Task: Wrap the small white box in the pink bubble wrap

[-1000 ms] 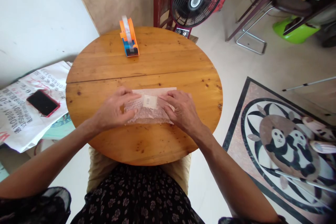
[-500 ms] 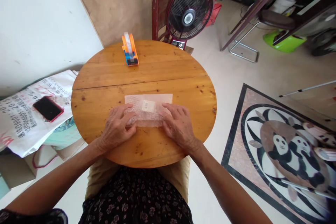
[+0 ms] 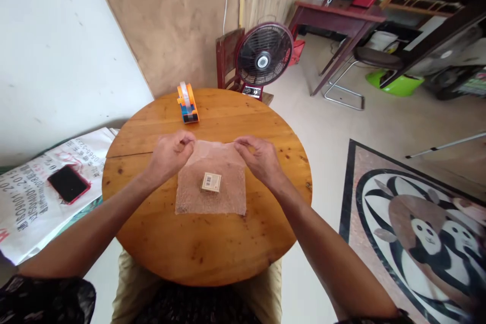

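Observation:
A sheet of clear bubble wrap [image 3: 192, 200] lies on the round wooden table [image 3: 212, 253]. On its middle rests a small cream-coloured box [image 3: 211, 182] with a barcode label, uncovered. My left hand [image 3: 171, 156] pinches the far left corner of the sheet between thumb and fingers. The far right corner is gripped the same way by my right hand [image 3: 261, 158]. Between the two hands the far edge is lifted a little off the wood. At the table's far side stands an orange and blue tape dispenser [image 3: 187, 104] with a roll of clear tape.
Left of the table, a phone [image 3: 69, 183] lies on a printed white sack [image 3: 28, 207]. Behind the table, a fan [image 3: 265, 55] stands on a wooden chair [image 3: 228, 61]. A dark red desk [image 3: 337, 15] and a stool [image 3: 377, 58] are at the back right.
Both hands have moved from lying on the bubble wrap to its far corners. The wrap, which covered the box, is now opened out away from me. The view has tipped up.

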